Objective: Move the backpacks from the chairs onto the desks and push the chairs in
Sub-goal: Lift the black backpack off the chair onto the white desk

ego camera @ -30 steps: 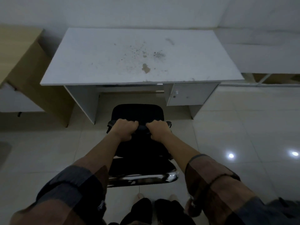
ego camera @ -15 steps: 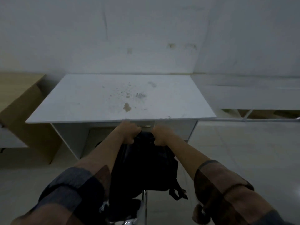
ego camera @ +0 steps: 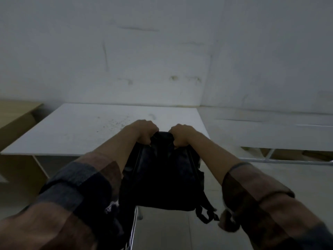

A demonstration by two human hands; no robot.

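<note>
Black backpack (ego camera: 160, 170) hangs in the air in front of the white desk (ego camera: 86, 130), not yet set on it, so this bag's move looks about half done. Pushing in the chair (ego camera: 134, 230), glimpsed as a metal leg below, is left. Left hand (ego camera: 144, 130) and right hand (ego camera: 180, 134) each clench its top edge, close together, bag dangling beneath them.
</note>
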